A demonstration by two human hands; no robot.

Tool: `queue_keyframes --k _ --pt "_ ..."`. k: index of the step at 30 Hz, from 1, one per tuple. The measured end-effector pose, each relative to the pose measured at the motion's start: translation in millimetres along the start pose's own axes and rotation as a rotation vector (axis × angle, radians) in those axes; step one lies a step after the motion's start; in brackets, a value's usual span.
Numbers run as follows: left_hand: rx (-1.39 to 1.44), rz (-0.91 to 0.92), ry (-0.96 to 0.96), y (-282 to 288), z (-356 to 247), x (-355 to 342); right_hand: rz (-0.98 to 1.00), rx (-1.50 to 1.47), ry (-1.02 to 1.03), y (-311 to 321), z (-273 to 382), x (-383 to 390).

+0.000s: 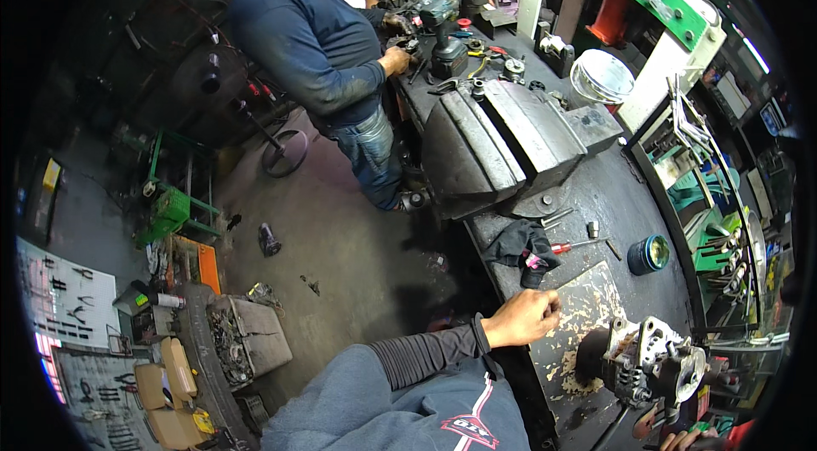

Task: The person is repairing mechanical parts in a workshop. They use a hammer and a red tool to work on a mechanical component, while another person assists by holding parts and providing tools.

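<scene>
Left hand (526, 315) curled in a loose fist, knuckles on the bench edge (511, 281), holding nothing I can see. Right hand (681, 439) barely in frame at the bottom edge; can't tell its grip. Alternator (651, 362) sits on the worn board (587, 306), just right of the left hand and above the right. Looks like a pause before handling it; next move needs a reach right. Screwdriver (574, 245) and black rag (521, 245) lie just beyond the fist.
</scene>
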State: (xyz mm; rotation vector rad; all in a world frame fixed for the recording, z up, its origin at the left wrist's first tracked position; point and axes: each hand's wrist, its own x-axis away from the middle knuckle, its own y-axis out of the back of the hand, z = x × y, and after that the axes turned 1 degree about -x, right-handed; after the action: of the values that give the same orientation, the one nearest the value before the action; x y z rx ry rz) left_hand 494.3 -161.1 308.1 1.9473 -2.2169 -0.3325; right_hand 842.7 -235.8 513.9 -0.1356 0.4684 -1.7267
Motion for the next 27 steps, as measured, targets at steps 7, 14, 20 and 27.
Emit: queue_keyframes --k 7,14,20,27 --pt "-0.113 0.044 -0.034 -6 5 -4 0.122 -0.021 0.003 24 -13 -2" --pt "-0.169 -0.001 0.034 2 3 -30 0.298 -0.340 0.026 31 -27 8" --pt "-0.319 -0.058 -0.084 -12 16 -102 -0.198 -0.077 0.090 18 -39 31" --pt "-0.411 0.140 -0.138 -74 27 -172 -0.256 0.050 0.129 20 -37 53"
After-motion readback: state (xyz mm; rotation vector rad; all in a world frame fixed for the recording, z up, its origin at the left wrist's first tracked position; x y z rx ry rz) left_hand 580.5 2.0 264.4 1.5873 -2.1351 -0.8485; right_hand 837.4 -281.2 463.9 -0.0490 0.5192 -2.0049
